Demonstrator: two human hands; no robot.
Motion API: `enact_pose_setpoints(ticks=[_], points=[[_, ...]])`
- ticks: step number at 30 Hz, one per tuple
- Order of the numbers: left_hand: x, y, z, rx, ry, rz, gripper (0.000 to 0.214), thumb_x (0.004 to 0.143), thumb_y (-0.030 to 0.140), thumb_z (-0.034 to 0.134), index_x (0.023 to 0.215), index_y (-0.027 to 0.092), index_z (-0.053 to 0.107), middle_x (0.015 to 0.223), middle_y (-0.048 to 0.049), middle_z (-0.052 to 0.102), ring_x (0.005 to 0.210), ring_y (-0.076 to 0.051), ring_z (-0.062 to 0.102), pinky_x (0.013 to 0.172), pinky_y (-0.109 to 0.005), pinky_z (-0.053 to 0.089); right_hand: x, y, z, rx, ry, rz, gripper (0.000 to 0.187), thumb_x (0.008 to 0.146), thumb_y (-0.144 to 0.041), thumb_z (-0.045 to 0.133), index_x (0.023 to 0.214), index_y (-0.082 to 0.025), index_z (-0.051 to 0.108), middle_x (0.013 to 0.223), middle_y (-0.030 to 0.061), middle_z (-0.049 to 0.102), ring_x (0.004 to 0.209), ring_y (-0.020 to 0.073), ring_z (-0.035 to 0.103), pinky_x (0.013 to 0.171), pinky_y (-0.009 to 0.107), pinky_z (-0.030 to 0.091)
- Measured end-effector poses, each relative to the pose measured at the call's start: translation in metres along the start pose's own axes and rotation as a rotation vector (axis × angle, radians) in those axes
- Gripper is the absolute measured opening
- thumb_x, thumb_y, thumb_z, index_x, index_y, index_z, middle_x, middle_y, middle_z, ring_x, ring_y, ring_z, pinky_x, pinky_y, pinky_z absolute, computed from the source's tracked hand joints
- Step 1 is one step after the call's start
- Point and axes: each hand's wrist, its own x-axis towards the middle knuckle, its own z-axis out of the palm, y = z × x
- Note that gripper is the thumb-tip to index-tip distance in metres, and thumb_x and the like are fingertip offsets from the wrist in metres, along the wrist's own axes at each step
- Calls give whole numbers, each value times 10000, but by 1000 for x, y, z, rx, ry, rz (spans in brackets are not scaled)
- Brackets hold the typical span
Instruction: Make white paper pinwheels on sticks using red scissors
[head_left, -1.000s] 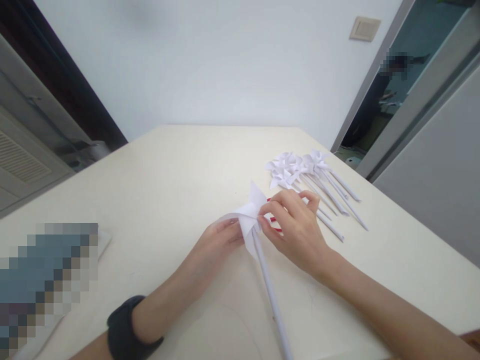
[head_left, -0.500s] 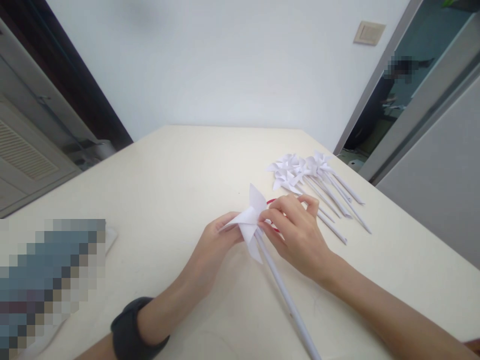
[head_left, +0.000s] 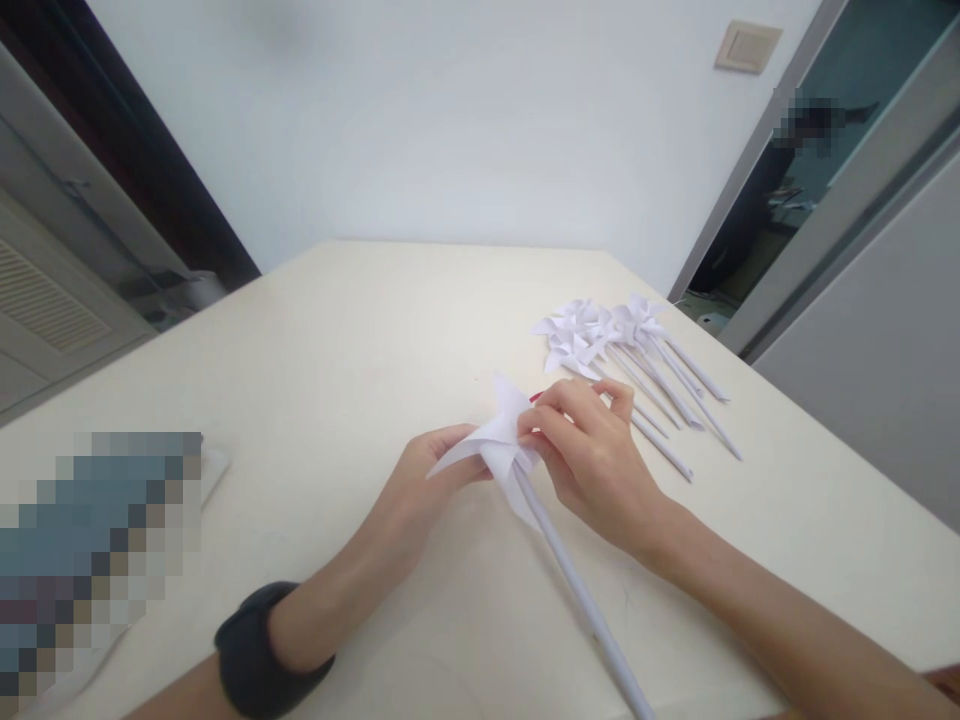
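Note:
A white paper pinwheel on a long white rolled-paper stick lies over the cream table, its stick running toward the lower right. My left hand pinches the pinwheel's blades from the left. My right hand is closed with thumb and fingers pressing at the pinwheel's centre. A bit of something red shows just behind the right fingers; I cannot make out what it is.
Several finished white paper pinwheels on sticks lie in a row at the table's right side. A blurred-out object sits at the near left. A dark band is on my left wrist. An open doorway is at far right.
The pinwheel has tilted a little and its stick has swung further to the right. Both hands keep their hold at the pinwheel's head.

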Motion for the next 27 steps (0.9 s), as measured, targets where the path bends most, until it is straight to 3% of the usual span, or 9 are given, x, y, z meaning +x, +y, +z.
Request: enact_pose_setpoints(ticks=[6, 12, 17, 21, 27], points=[[0, 2, 3, -66, -1, -51, 189, 793, 220, 561, 907, 232, 711, 907, -2, 687, 888, -182, 589, 777, -246, 453, -1, -3, 2, 87, 74, 51, 138, 868, -86, 500, 814, -198, 561, 826, -10, 575, 867, 129, 567, 817, 349, 261], [0, 5, 1, -47, 46, -92, 202, 777, 212, 579, 920, 254, 715, 960, -4, 713, 887, -181, 613, 776, -251, 472, -2, -6, 1, -58, 204, -19, 113, 851, -105, 545, 788, -198, 554, 756, -25, 567, 785, 111, 576, 800, 342, 259], [0, 8, 1, 90, 88, 15, 177, 786, 229, 573, 881, 237, 721, 894, -13, 709, 836, -189, 598, 705, -251, 465, -2, -8, -2, -122, 169, -60, 132, 843, -81, 526, 795, -202, 544, 744, -23, 567, 766, 116, 572, 782, 340, 253], [-1, 10, 3, 93, 154, 12, 167, 733, 248, 638, 868, 214, 730, 858, -36, 715, 813, -216, 611, 679, -270, 460, -3, -10, -2, -126, 184, -29, 121, 831, -86, 530, 797, -202, 530, 739, -19, 563, 761, 127, 567, 780, 347, 248], [0, 6, 1, 44, 55, -3, 157, 755, 208, 593, 841, 224, 724, 846, -17, 701, 796, -198, 601, 630, -244, 434, -3, -9, -2, -76, 92, -59, 157, 827, -42, 492, 781, -191, 509, 748, -9, 543, 803, 130, 550, 782, 338, 254]])
